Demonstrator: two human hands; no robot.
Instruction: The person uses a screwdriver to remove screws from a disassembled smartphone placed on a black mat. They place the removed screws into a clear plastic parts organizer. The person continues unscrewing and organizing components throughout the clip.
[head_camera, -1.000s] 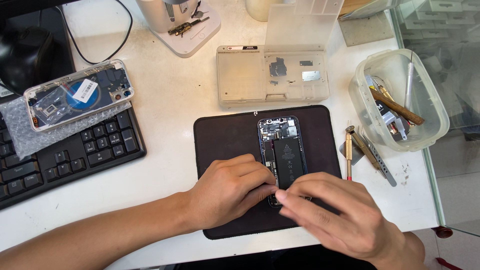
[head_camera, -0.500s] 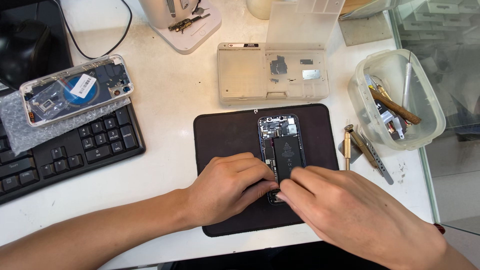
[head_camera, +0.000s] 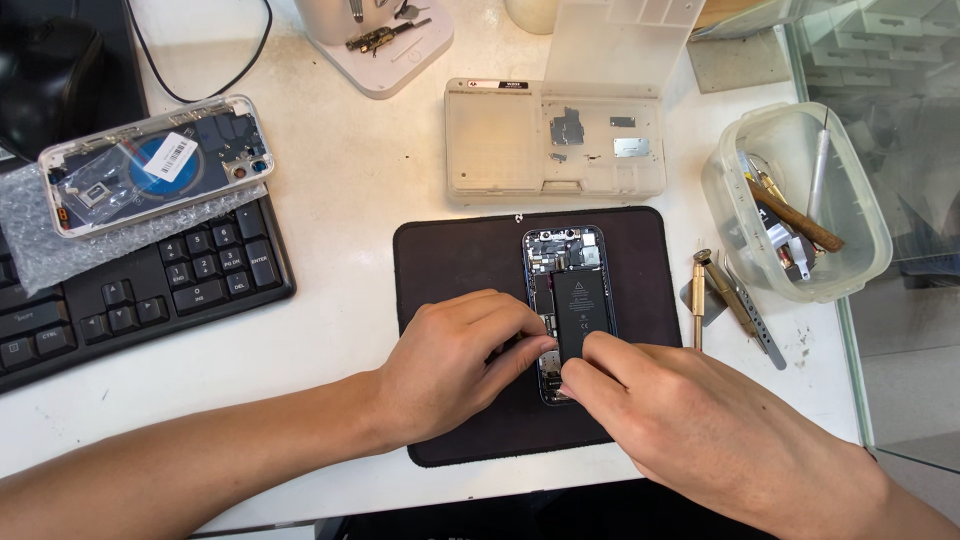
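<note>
White desk top (head_camera: 340, 200), cluttered, seen from the head camera only. Dark rectangular work mat (head_camera: 450, 270) sits centre; on it an opened blue-framed smartphone with its black battery showing (head_camera: 572, 290) lies lengthwise, top end at 12 o'clock.

Left hand (head_camera: 450, 365) curled over the phone's lower left edge, fingers bent and pinched in near the bottom end. Right hand (head_camera: 700, 420) comes in from 5 o'clock, fingertips pressed together at the battery's lower corner. Both touch the phone; whether either grips a small part or tool there, cannot tell, fingers hide it.

Around it:
- 12 o'clock: beige plastic parts box with open lid (head_camera: 555, 135), just beyond the mat.
- 3 o'clock: brass-handled tools and tweezers (head_camera: 725, 295) just beside the mat; clear plastic tub of tools (head_camera: 800, 200) further out.
- 10 o'clock: black keyboard (head_camera: 140, 290) with a clear phone back housing on bubble wrap (head_camera: 150, 165).

Risk, as judged: fingertips slipping at the battery corner could bend it or nick nearby connectors; a right elbow swing could knock the loose tools.

Room: the mat's left half is bare; right side is tight, the desk edge and a glass panel close at 3 o'clock.
</note>
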